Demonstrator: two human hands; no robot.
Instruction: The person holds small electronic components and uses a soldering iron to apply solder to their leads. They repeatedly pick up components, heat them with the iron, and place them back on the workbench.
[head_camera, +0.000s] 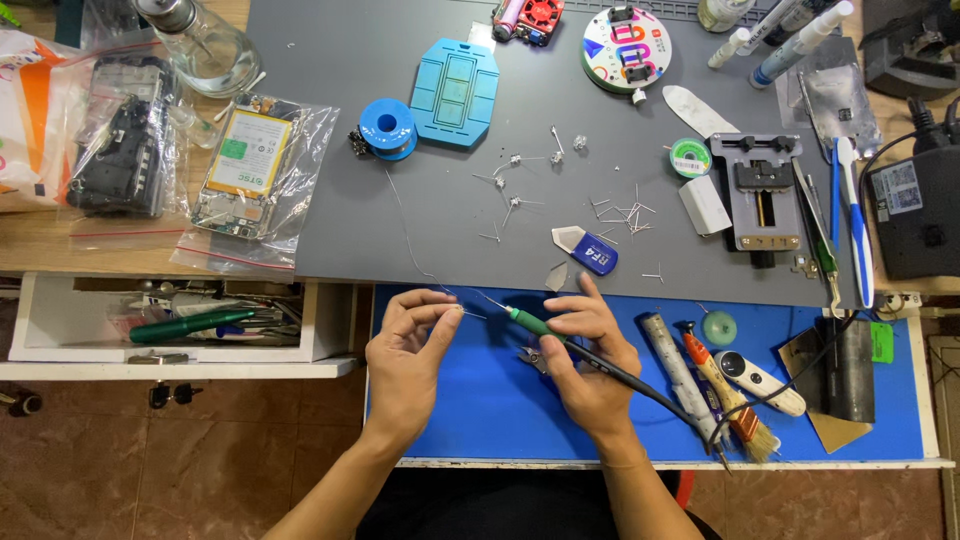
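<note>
My right hand (588, 358) grips a soldering iron (540, 328) with a green collar and a black cable; its tip points left toward my left hand. My left hand (408, 345) pinches a thin solder wire (410, 240) between thumb and forefinger, close to the iron's tip. That wire runs up across the grey mat (400, 150) to a blue solder spool (387, 127). Both hands hover over the blue mat (480, 400) at the table's front edge. Small pliers lie partly hidden under my right hand.
Several small LEDs and cut leads (620, 212) lie scattered on the grey mat, beside a blue pry tool (590, 250), a blue stencil holder (455, 92) and a metal board clamp (757, 190). A brush (725, 390), metal tube and tweezers lie right. An open drawer (180, 325) is left.
</note>
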